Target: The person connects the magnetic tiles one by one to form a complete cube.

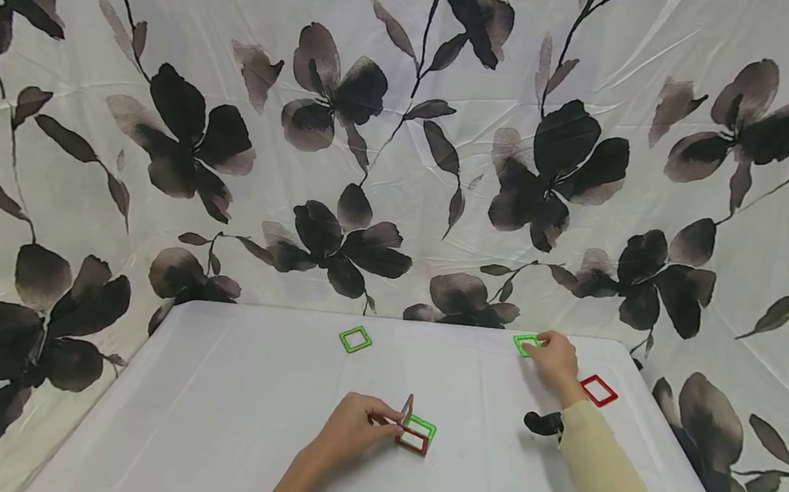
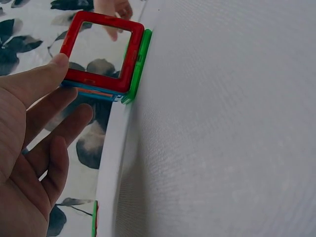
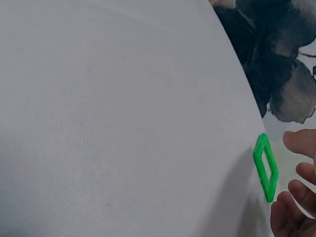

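Note:
My left hand [image 1: 350,426] pinches a small joined group of square magnetic tiles between thumb and finger. In the left wrist view, the thumb touches a corner of the red tile [image 2: 94,80]. A blue tile [image 2: 101,95] runs along its lower edge by the index finger, and a green tile [image 2: 140,64] meets its side. From the head view, the green one lies flat on the table. My right hand [image 1: 557,359] reaches to another green tile [image 3: 263,177] at the table's back right. Its fingers are loosely bent beside that tile, with a gap visible in the right wrist view.
A lone green tile [image 1: 365,334] lies flat near the back edge, left of centre. Another red tile [image 1: 607,386] rests by the right forearm. The white table [image 1: 218,412] ends at a flower-printed cloth [image 1: 446,163] behind it.

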A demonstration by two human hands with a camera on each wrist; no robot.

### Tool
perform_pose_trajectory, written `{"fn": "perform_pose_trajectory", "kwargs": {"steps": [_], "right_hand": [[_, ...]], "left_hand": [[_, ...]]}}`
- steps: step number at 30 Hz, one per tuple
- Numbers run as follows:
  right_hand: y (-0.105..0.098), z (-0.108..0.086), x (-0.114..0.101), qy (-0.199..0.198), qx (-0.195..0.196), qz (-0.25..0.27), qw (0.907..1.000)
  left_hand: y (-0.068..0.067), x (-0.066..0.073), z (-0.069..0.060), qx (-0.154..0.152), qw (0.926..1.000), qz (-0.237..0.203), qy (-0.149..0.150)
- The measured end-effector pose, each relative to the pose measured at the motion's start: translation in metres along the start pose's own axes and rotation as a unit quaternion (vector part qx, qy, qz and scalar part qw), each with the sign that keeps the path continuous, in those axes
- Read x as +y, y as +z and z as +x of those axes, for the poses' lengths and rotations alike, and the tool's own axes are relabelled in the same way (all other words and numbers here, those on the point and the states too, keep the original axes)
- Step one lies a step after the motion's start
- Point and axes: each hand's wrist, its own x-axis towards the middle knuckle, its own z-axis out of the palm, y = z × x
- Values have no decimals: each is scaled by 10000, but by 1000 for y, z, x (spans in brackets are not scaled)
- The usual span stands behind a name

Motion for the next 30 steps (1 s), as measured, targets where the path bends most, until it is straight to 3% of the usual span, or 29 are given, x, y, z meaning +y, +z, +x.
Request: {"fn": "perform_pose_trajectory", "kwargs": {"steps": [7,14,23,30], "right_hand": [[13,-1,21,537,103,12,9985],[20,-2,29,676,242,90,9974],[23,-2,24,868,300,-417,9949],[29,-1,15,1081,576,2,9925]], "left_hand": [[2,-2,-2,-10,10000,-63,-22],[2,-1,-2,26,9999,-106,62],[1,-1,-1,11,9999,-62,99],[-1,-2,1,4,9999,-46,117]]}}
